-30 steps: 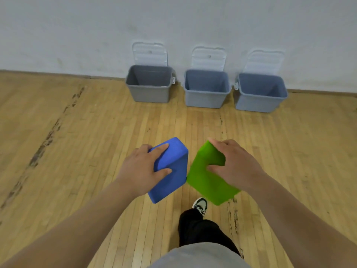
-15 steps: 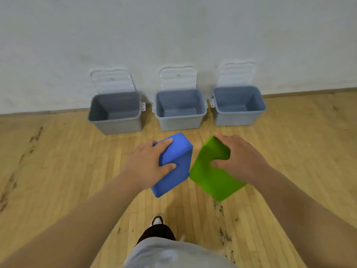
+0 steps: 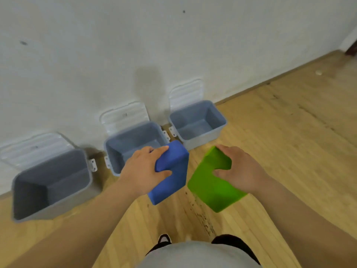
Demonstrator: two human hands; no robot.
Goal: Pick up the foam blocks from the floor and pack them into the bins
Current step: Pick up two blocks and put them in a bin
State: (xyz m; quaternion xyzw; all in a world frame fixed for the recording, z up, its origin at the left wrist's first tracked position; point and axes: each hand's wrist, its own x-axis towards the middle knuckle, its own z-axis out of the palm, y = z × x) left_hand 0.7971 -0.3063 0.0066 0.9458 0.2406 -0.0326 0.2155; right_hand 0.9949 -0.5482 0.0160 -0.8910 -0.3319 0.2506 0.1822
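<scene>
the left hand (image 3: 144, 171) grips the blue rectangular foam block (image 3: 171, 172) at the middle grey plastic bin's (image 3: 135, 141) near rim; the right hand (image 3: 239, 171) grips the green foam block (image 3: 210, 182), farther back.

Blue foam block (image 3: 172, 171), bright green foam block (image 3: 210, 184), grey-blue bins (image 3: 204, 140) with white ribbed lids (image 3: 185, 93), yellowish wooden floor (image 3: 289, 151), off-white wall (image 3: 116, 55).

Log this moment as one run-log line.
left hand: grips blue block | right hand: grips green block | bins: lids open, blocks not yet in
</scene>
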